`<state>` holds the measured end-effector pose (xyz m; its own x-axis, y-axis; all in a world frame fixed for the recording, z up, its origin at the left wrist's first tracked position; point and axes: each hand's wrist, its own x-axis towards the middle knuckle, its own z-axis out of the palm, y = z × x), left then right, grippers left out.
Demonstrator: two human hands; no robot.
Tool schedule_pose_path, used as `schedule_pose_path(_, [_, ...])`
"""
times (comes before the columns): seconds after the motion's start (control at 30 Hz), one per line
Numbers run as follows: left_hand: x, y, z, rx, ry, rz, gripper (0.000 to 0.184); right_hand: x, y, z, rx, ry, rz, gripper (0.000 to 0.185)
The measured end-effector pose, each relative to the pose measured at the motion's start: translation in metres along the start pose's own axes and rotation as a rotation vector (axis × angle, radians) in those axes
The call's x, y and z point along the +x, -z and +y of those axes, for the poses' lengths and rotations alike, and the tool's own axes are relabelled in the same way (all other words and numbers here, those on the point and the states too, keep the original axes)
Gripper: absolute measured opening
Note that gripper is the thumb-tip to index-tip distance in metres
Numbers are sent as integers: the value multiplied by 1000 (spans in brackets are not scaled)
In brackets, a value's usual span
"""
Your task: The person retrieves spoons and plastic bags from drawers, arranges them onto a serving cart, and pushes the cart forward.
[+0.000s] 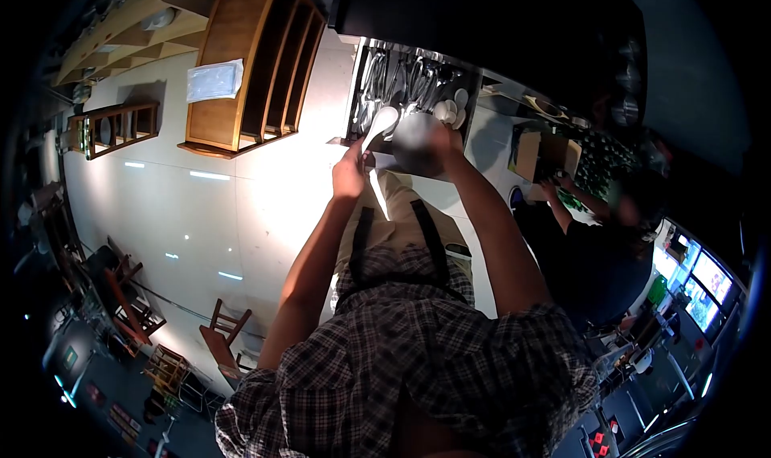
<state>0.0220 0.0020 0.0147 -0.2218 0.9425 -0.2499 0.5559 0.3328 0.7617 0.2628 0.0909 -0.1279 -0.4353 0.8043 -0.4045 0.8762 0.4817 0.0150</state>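
My left hand [350, 177] is closed around the handle of a white, glossy, long-handled spoon [384, 121], its fingers wrapped near the handle's lower end and the bowl of the spoon pointing up and away from me. That forearm reaches forward and slants inward, the elbow bent a little. My right hand [446, 142] is at the edge of a round, grey, motion-blurred vessel [414, 135]; the blur hides the fingers, so I cannot tell how firmly they grip it. My right arm also angles inward, bringing both hands close together in front of my waist, the spoon just beside the vessel.

Beyond them lies a dark open drawer [399, 89] full of shiny metal utensils [418, 81], with white rounded spoons [450, 111] on its right side. To my right, another person [598, 253] has both hands at an open brown cardboard box [546, 154].
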Motion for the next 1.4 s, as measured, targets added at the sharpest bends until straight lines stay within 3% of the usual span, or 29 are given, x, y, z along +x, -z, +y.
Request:
schedule_pose_path(0.1, [-2, 3, 1, 11, -19, 28, 30, -5, 22, -6, -65, 10, 349, 10])
schedule_pose_path(0.2, [-2, 5, 2, 83, -21, 53, 29, -18, 59, -10, 186, -25, 288, 14])
schedule_pose_path(0.23, [-2, 2, -4, -19, 3, 44, 29, -24, 70, -12, 185, -22, 289, 14])
schedule_pose_path(0.33, [2, -4, -11, -140, 63, 1, 30, -44, 107, -23, 434, 85, 403, 15])
schedule_pose_path(0.4, [5, -6, -9, -158, 100, -35, 31, -53, 126, -39, 611, 107, 624, 19])
schedule_pose_path(0.53, [10, -6, 3, -24, 15, -4, 31, -63, 144, -67, 638, 176, 821, 29])
schedule_pose_path(0.6, [10, -5, 13, 115, 114, -20, 27, -72, 150, -81, 671, 178, 748, 31])
schedule_pose_path(0.77, [15, -11, 32, -60, 168, 50, 20, -71, 155, -99, 610, 227, 652, 34])
schedule_pose_path(0.97, [17, -23, 19, -110, -189, 47, 31, -60, 158, -108, 576, 214, 589, 37])
schedule_pose_path(1.03, [18, -22, 25, -536, 167, -63, 33, -56, 154, -110, 443, 192, 555, 40])
schedule_pose_path(1.07, [18, -22, 26, -537, 166, -60, 33, -55, 152, -112, 442, 194, 556, 40])
schedule_pose_path(1.13, [17, -24, 23, -831, 414, -193, 34, -55, 151, -115, 404, 140, 544, 43])
schedule_pose_path(1.3, [13, -10, 42, -805, 484, -228, 34, -51, 148, -124, 627, 113, 555, 48])
schedule_pose_path(1.4, [13, -26, 17, -736, 449, -201, 38, -52, 146, -123, 799, 120, 530, 50])
